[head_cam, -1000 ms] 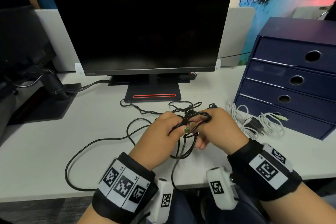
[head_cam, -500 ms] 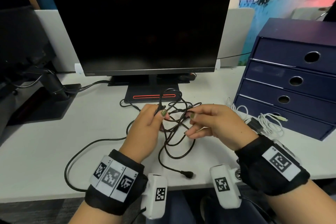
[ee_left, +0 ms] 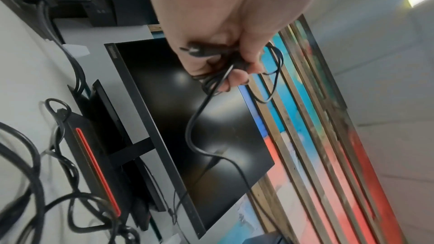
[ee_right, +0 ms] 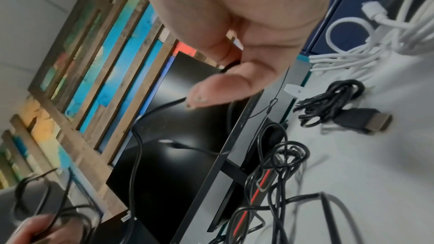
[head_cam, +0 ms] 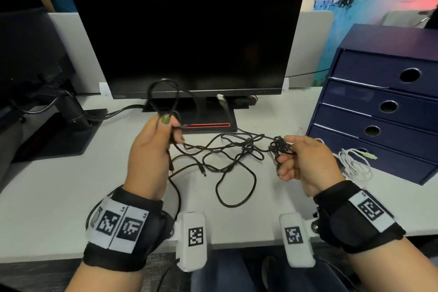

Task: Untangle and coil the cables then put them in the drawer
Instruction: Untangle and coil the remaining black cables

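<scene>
Head view with both wrist views, read from left to right. At far left a dark monitor arm base (head_cam: pixel 54 140) stands on the white bench (head_cam: pixel 47 197), with its leads running toward the centre. The left hand (head_cam: pixel 151 149) is raised above the bench before the monitor (head_cam: pixel 184 28); its grip is closed, thumb against curled fingers, on the black cable (head_cam: pixel 227 147), and a loop of that cable stands up above the knuckles. The left wrist view shows the same grip (ee_left: pixel 225 58) with several strands of the black cable (ee_left: pixel 195 118) gathered in the fingers and one strand hanging down. From this hand the cable runs rightward in loose, crossing loops that lie on the bench in front of the monitor stand (head_cam: pixel 208 123), which bears a red stripe; a barrel plug end lies among the loops. A white connector (head_cam: pixel 221 98) shows in front of the lower edge of the monitor. The right hand (head_cam: pixel 305 163) holds the tangled knot of the black cable between thumb and curled fingers, its grip narrow; the right wrist view (ee_right: pixel 234 58) is blurred but shows a strand passing under the thumb. Just beside this hand a white cable (head_cam: pixel 353 161) lies in a loose bundle on the bench, against the bottom of the blue drawer unit (head_cam: pixel 384 106), whose four drawers are closed.
</scene>
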Action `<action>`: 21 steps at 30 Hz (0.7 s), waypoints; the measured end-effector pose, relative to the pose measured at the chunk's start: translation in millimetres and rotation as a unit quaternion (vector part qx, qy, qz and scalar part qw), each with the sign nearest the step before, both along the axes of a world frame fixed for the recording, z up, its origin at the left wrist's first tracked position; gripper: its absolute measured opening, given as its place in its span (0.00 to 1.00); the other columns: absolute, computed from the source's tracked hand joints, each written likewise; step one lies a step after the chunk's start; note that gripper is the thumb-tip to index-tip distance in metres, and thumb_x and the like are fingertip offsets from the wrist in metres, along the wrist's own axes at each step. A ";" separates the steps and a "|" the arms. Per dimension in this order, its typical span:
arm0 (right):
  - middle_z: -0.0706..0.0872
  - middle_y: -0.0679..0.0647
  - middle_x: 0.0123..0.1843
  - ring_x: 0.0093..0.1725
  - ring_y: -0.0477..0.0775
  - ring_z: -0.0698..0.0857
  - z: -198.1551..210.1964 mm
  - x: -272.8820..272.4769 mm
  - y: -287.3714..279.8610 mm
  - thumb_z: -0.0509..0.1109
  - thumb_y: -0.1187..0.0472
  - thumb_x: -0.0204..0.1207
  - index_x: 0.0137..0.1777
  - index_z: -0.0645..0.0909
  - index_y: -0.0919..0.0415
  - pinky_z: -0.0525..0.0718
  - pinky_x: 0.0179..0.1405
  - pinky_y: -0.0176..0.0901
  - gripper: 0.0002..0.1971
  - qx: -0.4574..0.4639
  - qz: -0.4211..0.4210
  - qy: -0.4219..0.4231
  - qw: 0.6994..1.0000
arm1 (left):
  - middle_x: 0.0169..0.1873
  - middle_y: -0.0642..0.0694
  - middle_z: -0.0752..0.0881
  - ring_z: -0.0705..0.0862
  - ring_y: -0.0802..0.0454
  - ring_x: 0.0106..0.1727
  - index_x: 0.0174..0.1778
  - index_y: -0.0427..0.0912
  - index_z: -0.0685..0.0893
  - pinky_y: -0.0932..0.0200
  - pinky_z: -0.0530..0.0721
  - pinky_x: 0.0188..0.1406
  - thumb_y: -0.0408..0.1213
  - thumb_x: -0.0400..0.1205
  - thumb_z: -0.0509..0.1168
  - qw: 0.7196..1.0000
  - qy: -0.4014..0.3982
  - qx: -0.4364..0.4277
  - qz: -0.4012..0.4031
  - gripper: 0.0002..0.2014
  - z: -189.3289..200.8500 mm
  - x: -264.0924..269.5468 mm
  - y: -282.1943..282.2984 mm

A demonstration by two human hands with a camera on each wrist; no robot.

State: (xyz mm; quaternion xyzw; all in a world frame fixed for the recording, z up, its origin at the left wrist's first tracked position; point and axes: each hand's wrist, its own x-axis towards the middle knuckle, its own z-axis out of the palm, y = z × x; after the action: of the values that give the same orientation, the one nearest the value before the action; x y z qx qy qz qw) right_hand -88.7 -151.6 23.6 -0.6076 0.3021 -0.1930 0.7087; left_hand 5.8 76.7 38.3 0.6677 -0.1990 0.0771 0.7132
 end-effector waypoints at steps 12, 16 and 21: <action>0.85 0.44 0.39 0.32 0.46 0.80 -3.0 -2.3 12.0 0.67 0.56 0.79 0.46 0.85 0.48 0.81 0.35 0.44 0.05 -0.354 0.064 0.075 0.930 | 0.34 0.46 0.85 0.80 0.54 0.36 0.41 0.58 0.85 0.43 0.80 0.45 0.49 0.83 0.54 0.992 -0.034 0.119 0.004 0.13 7.9 -11.8 -9.5; 0.85 0.44 0.33 0.33 0.35 0.82 18.3 -10.0 28.2 0.66 0.48 0.80 0.50 0.87 0.48 0.78 0.34 0.28 0.09 -0.330 0.120 -0.057 0.935 | 0.36 0.43 0.84 0.80 0.50 0.37 0.40 0.54 0.83 0.44 0.80 0.47 0.46 0.85 0.56 0.986 -0.045 0.160 -0.013 0.12 4.2 -18.9 -18.5; 0.89 0.52 0.41 0.44 0.52 0.86 23.2 -10.0 53.6 0.70 0.49 0.77 0.47 0.86 0.53 0.86 0.50 0.49 0.09 -0.327 0.191 -0.117 0.918 | 0.41 0.49 0.80 0.80 0.56 0.41 0.46 0.46 0.82 0.57 0.80 0.43 0.38 0.86 0.56 0.962 -0.102 0.249 -0.038 0.09 2.6 -28.8 -26.2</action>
State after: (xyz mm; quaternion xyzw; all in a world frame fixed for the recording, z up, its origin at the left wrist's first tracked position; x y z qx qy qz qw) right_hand -98.7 -98.0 46.8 -0.8248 0.0152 -0.2117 0.5240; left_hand -23.0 50.5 40.9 0.8048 -0.3087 0.0660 0.5026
